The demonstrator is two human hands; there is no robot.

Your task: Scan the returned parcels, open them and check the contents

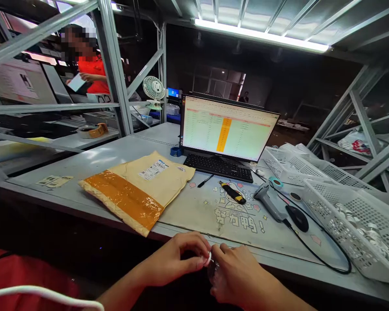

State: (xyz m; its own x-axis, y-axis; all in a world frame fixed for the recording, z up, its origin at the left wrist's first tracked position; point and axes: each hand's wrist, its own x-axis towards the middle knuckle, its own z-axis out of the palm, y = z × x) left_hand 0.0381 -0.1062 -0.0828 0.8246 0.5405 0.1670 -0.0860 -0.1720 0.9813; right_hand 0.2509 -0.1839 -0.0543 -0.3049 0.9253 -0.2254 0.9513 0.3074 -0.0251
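At the desk's front edge, the fingers of my left hand (pixel 181 257) pinch a small white round piece (pixel 208 259), perhaps a cap or ring. My right hand (pixel 238 272) is closed just beside it, around a clear, shiny object (pixel 211 273) that looks like plastic. Most of that object is hidden by the fingers, so its kind cannot be made out. The white piece and the clear object touch or nearly touch. Beyond my hands lies a padded envelope (pixel 162 190) with a label and a broad strip of brown tape, its near corner overhanging the edge.
A monitor (pixel 197 125) and keyboard (pixel 220 167) stand at the back. On the mat lie a yellow-black utility knife (pixel 232 192), a pen (pixel 205 181), a barcode scanner (pixel 270 203) and a mouse (pixel 297 218). White baskets (pixel 343 246) line the right; a person (pixel 92 69) works behind metal framing.
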